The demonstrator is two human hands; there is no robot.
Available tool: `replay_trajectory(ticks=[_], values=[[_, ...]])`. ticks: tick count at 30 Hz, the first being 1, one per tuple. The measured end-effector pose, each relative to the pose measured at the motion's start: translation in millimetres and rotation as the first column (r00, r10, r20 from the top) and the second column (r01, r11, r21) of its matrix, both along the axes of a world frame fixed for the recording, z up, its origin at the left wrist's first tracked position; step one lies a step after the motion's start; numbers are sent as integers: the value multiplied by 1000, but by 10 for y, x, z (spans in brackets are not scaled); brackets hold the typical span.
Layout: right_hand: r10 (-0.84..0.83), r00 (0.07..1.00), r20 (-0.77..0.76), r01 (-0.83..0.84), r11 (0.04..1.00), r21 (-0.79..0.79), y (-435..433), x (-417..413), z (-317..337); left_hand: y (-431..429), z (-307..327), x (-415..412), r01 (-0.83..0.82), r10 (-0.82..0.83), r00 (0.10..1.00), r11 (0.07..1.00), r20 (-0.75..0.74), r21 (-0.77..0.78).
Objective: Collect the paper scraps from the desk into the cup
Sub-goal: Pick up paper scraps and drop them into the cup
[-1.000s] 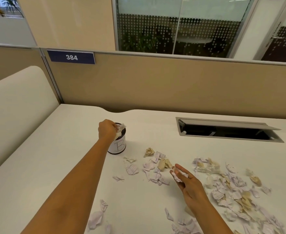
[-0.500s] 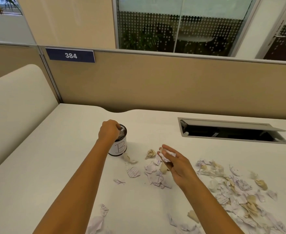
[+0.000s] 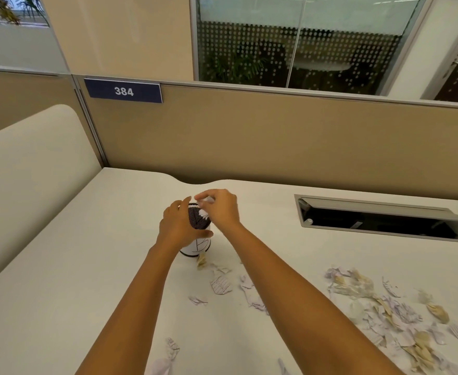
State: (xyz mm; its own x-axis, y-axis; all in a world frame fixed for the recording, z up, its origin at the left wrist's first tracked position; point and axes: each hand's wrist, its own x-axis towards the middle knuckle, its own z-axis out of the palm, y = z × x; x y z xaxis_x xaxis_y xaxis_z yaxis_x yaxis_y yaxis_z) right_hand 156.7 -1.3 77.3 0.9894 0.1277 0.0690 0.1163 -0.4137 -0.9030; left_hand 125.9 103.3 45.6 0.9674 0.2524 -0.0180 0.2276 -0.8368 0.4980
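Setting: office cubicle, with a white bench (image 3: 87,266) that was closed along its far edge by a tan partition (image 3: 249,136) and along its left edge by a rounded white divider (image 3: 27,171).
Cup: the cup (image 3: 198,245) stood on the bench toward the far edge, left of the middle; its lower part was white with a drawn letter and its upper part dark and dotted.
Left hand: the left hand (image 3: 178,226) grasped the cup from the left, with the thumb across its front and the fingers round its far side.
Right hand: the right hand (image 3: 222,209) hung over the cup's mouth, fingertips bent down and pinching a white scrap (image 3: 207,200); the blur hid how much paper it held.
Cup's mouth: more white paper (image 3: 203,213) showed at the rim.
By the cup: a tan scrap (image 3: 201,261) lay against its base on the near side, and a lined scrap (image 3: 221,285) lay a little nearer.
Heap: a loose heap of scraps (image 3: 384,312), white and tan, spread toward the near right corner.
Near edge: a few pale scraps (image 3: 168,355) lay between the forearms.
Hatch: an open cable hatch (image 3: 379,217) was set into the bench by the far edge, right of the cup.
Plate: a blue plate (image 3: 123,91) reading 384 hung on the partition's top rail.
Beyond: dotted glass panels (image 3: 290,41) rose behind the partition.
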Motion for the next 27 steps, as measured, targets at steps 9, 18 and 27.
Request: replay_trajectory(ticks=[9,18,27], values=[[337,939,75,-219,748,-626,268,30,-154,22,-168,20,-59,64,990,997,125,-42],[-22,984,178,60,975,-213,-322,-12,15,-64,-47,-173,-9,15,974,1000,226,-28],[10,999,-38,-30,798,-602,-1239,-415,-692,-629,-477,-763,172,-132,893,984,430,-53]])
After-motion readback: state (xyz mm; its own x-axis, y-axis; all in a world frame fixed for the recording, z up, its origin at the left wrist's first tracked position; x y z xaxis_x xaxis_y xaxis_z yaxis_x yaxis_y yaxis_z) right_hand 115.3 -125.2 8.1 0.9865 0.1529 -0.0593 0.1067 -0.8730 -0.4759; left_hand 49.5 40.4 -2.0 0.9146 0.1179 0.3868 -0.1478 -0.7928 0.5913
